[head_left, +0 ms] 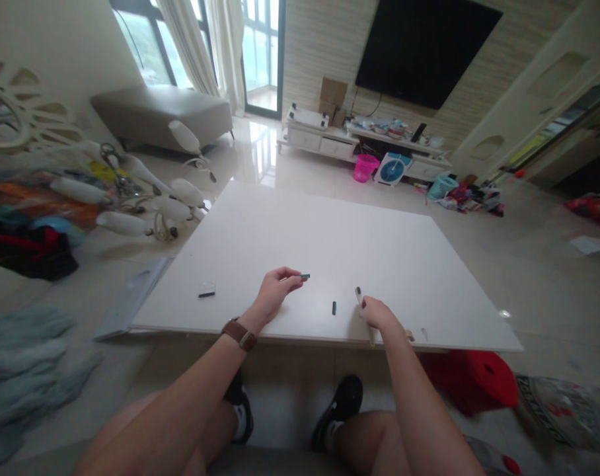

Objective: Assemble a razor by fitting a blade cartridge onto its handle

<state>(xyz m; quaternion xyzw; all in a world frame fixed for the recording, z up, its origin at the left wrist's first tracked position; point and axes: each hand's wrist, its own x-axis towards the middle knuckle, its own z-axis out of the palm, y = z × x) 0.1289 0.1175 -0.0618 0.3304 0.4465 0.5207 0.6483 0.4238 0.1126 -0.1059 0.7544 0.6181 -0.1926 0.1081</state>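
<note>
Honestly, the left hand [276, 291] mid-frame pinches a greenish stick [304, 276], probably light, stiff, best held by one end. Right hand [376, 312], right of centre, wraps a slim tool [358, 291].

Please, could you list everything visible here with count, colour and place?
Table: 1, white, centre
Strip: 1, greenish, in left hand
Stick: 1, pale, in right hand
Small piece: 1, dark, between hands
Clear piece: 1, transparent, table's left
Bits: 2, pale, table's right front
TV: 1, black, upper right
Cabinet: 1, white, below TV
Bin: 1, pink, before cabinet
Fan: 1, blue, beside bin
Bench: 1, grey, upper left
Curtains: 2, cream, upper left
Lamp: 1, white, left of table
Stool: 1, red, lower right
Clutter: uncountable, mixed, both sides
Shoes: 2, black, bottom centre
Watch: 1, brown, left wrist
Hands: 2, bare, over table
</note>
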